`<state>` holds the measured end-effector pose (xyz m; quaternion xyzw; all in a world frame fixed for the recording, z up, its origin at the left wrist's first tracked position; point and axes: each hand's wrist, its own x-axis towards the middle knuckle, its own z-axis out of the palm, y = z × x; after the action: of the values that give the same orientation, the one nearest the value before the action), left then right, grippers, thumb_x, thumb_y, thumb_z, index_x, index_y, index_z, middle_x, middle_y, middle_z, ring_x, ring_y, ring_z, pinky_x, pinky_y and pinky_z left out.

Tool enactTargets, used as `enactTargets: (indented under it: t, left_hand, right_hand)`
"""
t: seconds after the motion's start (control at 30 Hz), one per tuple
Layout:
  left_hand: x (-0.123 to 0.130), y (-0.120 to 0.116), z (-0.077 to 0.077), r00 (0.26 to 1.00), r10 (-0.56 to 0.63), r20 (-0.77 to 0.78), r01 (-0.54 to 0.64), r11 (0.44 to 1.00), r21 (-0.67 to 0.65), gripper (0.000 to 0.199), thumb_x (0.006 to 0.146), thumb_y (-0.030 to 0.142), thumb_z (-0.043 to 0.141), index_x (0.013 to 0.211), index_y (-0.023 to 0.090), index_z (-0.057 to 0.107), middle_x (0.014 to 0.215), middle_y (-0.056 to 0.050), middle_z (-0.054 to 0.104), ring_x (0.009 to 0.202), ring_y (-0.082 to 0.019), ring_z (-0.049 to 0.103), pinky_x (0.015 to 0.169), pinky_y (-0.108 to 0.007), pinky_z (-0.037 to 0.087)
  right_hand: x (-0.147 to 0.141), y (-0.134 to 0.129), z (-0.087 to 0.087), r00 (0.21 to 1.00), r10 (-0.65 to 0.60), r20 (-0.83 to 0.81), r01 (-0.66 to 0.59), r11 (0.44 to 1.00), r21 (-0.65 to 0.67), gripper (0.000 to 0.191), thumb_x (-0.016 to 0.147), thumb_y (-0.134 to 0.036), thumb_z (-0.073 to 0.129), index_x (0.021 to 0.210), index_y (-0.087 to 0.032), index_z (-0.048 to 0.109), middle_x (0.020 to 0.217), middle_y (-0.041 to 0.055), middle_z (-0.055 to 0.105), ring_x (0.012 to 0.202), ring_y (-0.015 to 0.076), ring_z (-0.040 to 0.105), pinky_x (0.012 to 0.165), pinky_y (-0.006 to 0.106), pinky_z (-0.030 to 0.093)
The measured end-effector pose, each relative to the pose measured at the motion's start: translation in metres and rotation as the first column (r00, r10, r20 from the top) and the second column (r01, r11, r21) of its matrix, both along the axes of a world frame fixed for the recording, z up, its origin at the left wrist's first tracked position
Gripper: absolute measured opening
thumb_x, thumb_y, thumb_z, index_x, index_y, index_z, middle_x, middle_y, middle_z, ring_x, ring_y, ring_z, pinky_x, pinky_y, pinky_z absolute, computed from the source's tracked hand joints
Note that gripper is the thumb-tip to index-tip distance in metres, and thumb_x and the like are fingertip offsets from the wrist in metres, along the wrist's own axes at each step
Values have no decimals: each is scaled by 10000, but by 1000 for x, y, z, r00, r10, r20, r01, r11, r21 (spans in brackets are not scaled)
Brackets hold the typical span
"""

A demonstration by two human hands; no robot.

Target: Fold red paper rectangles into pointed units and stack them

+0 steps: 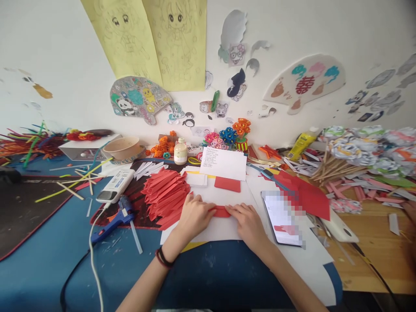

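Note:
Both my hands rest on the white paper sheets, one at each end of a small folded red paper strip (222, 212). My left hand (196, 213) has its fingers closed on the strip's left end, and my right hand (246, 219) presses its right end. Just beyond the strip lies a flat red paper rectangle (227, 184). A large pile of folded red paper pieces (166, 195) is left of my left hand. A white card with handwriting (224, 163) stands behind the rectangle.
A phone (282, 219) lies right of my right hand, near red sheets (305, 195). On the left are a blue glue gun (113, 223), a white power strip (116, 186) and a bowl (121, 147). A bottle (180, 152) and paper flowers (228, 135) stand by the wall.

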<state>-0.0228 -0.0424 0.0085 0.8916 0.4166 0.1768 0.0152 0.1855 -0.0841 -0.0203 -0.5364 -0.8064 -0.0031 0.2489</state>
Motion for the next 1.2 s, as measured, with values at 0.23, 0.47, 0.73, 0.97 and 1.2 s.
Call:
enactTargets:
  t: [0.23, 0.47, 0.73, 0.97, 1.2]
  left_hand:
    - [12, 15, -2, 997, 73, 35, -69, 990, -122, 34, 841, 177, 610, 860, 197, 629, 918, -58, 625, 933, -239, 514, 793, -373, 333]
    - [10, 28, 8, 995, -2, 95, 28, 963, -267, 69, 763, 171, 674, 818, 189, 637, 748, -12, 663, 808, -202, 587, 759, -326, 356]
    - [2, 28, 31, 936, -14, 351, 153, 916, -370, 122, 822, 213, 605, 906, 199, 693, 886, -1, 722, 772, -132, 619, 701, -227, 443]
    - [9, -6, 18, 806, 229, 546, 7, 918, -396, 314, 774, 332, 704, 1055, 204, 649, 958, -21, 691, 741, -147, 546, 720, -272, 427]
    - [10, -1, 8, 815, 249, 524, 102, 828, -551, 204, 788, 326, 667, 681, 152, 661, 590, 39, 555, 581, -95, 429, 559, -220, 317]
  right_hand:
    - [-3, 9, 19, 995, -54, -89, 39, 987, -158, 249, 899, -160, 510, 997, -241, 723, 835, 40, 698, 791, 213, 601, 708, 334, 448]
    - [-11, 36, 29, 964, -67, -257, -45, 913, -406, 47, 760, -199, 675, 773, -206, 719, 762, 24, 660, 713, 182, 605, 633, 281, 427]
    - [0, 36, 38, 879, -112, -463, -192, 807, -559, 172, 730, -337, 725, 716, -172, 676, 567, 7, 636, 522, 158, 599, 511, 259, 436]
    - [-4, 12, 34, 353, -346, -870, -449, 753, -481, 318, 781, -433, 701, 922, -150, 664, 845, 84, 712, 773, 205, 678, 737, 330, 526]
    - [-4, 8, 33, 448, -314, -837, -354, 798, -489, 322, 766, -441, 714, 915, -158, 677, 809, 51, 682, 711, 167, 622, 673, 286, 492]
